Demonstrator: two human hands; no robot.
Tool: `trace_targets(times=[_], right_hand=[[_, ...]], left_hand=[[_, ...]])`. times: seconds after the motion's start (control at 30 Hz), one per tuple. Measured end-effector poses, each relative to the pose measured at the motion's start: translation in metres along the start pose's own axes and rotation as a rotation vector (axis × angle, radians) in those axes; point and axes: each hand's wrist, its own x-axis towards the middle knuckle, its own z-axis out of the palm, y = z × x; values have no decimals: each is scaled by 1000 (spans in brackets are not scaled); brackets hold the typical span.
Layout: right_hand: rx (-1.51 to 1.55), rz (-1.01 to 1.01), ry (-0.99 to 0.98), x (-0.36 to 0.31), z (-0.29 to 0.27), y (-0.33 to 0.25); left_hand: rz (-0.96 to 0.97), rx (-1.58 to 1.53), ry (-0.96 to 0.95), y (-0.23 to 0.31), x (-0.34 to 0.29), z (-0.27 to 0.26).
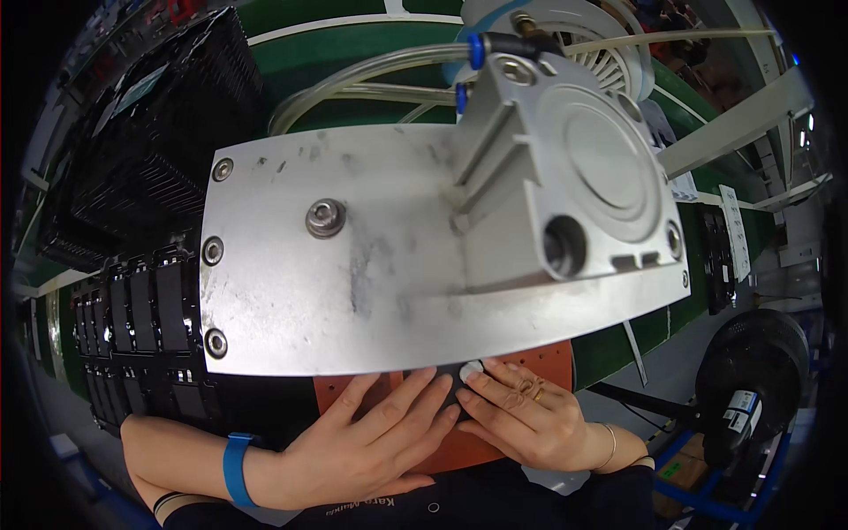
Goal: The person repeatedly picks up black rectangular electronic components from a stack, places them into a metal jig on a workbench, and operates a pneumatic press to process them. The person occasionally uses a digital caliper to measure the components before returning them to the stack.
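A thick silver metal plate carrying a block-shaped pneumatic cylinder covers the middle of the view. Just below its near edge lies an orange base with small holes. A dark flat piece shows on the base between my hands. My left hand lies with its fingers stretched and somewhat apart, fingertips at the piece and the plate's edge. My right hand has its fingers bent close together on the piece's right side. A small white roundish thing is at its fingertips; its kind is unclear. The plate hides whatever is beneath it.
Black trays with rectangular pockets lie at the left, and stacked black crates rise behind them. Clear air tubes run to the cylinder. A white fan stands at the back. Dark round equipment sits at the right.
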Motion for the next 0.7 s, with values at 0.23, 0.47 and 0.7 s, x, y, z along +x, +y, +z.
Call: trace_targets(times=[0.23,0.47,0.7], right_hand=[[931,428,-116,-1,-20,-22],[1237,771,194,12,-15,-10],[1151,761,172,11,-12,-8]], left_hand=[[-12,-168,59,-4,-1,1],[116,-162,334,-11,1,5],[-173,-711,459,-15,4,-6]])
